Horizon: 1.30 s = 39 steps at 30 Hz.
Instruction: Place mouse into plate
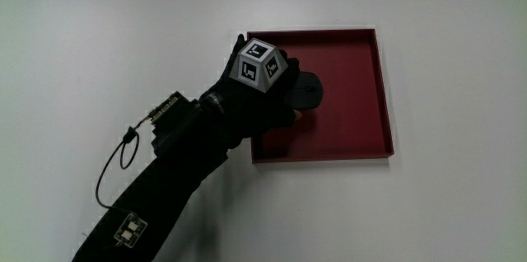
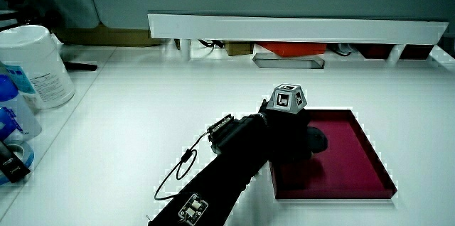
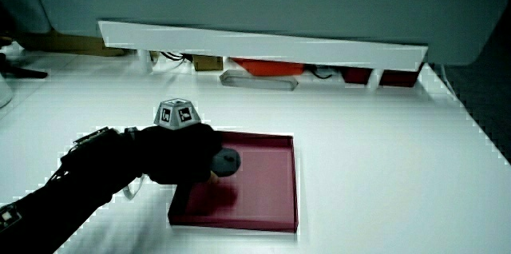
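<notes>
Mouse (image 1: 308, 93) – one; plate (image 1: 362, 97) – one.

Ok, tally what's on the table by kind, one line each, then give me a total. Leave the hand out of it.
Red square plate: 1
Dark mouse, over the plate under the hand: 1
White tub at the table's edge in a side view: 1
Blue-and-white containers beside the tub, partly cut off: at least 1
Total: at least 4
</notes>
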Tool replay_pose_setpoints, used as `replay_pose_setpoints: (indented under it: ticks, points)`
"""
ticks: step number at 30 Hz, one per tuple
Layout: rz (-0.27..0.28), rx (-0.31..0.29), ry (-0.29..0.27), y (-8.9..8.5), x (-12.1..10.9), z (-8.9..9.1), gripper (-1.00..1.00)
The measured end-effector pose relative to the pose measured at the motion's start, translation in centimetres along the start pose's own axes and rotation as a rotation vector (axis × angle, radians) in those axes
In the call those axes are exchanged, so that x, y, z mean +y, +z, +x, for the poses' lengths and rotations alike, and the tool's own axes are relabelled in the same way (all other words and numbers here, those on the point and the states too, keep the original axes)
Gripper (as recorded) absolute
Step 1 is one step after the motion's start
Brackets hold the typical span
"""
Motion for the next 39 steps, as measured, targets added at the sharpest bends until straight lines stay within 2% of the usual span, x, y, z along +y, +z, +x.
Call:
replay_pose_setpoints:
  ticks: [4, 8, 9, 15, 17, 21, 32, 39]
  points:
    - [-0.019, 0.038, 0.012, -1.1, 0.7, 0.1, 0.0]
    - [-0.03, 0.052, 0.017, -2.1, 1.4, 0.0, 0.0]
    - [-0.047, 0.052, 0.027, -2.1, 1.3, 0.2, 0.0]
    - [-0.053, 0.061, 0.023, -3.4, 2.2, -0.1, 0.0]
    - [-0.075, 0.06, 0.023, -4.0, 2.6, -0.2, 0.0]
    - [-0.087, 0.078, 0.02, -4.4, 2.7, -0.2, 0.0]
    - [-0.111, 0.069, 0.029, -5.0, 3.1, -0.4, 0.0]
    - [-0.119, 0.081, 0.036, -5.2, 3.0, -0.5, -0.41]
